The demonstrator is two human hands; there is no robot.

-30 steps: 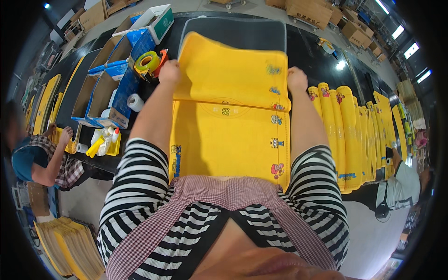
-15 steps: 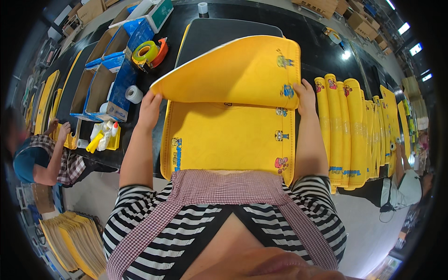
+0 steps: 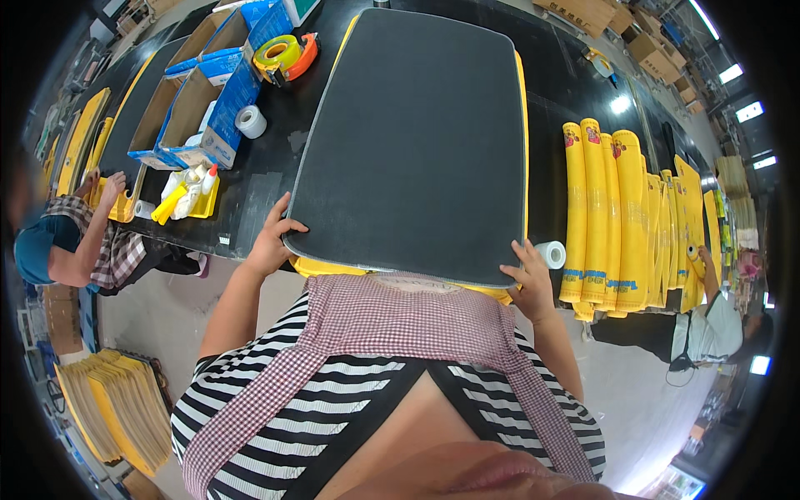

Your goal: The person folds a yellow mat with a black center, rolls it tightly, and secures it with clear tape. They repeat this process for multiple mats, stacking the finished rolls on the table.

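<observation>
A rounded-corner mat (image 3: 412,142) lies flat in front of me, black backing upward and pale stitching around its border. Yellow edges of mats beneath it show along the right side and the near edge. My left hand (image 3: 273,240) holds its near left corner, with the thumb side on the black face and the other fingers partly hidden. At the near right corner, my right hand (image 3: 532,282) grips the edge, fingertips on top. A white roll of tape (image 3: 551,254) stands just beyond my right hand.
Rolled yellow mats (image 3: 593,217) lie in a row to the right. Left are blue cardboard boxes (image 3: 221,121), a tape dispenser (image 3: 302,60), a white roll (image 3: 250,122) and a yellow tray (image 3: 215,198) of bottles. Co-workers sit at both sides; stacked mats (image 3: 117,408) stand lower left.
The lifted yellow mat has come down toward me and now lies black side up. Both hands have moved nearer my body, to its near corners. The white roll by my right hand has come into sight.
</observation>
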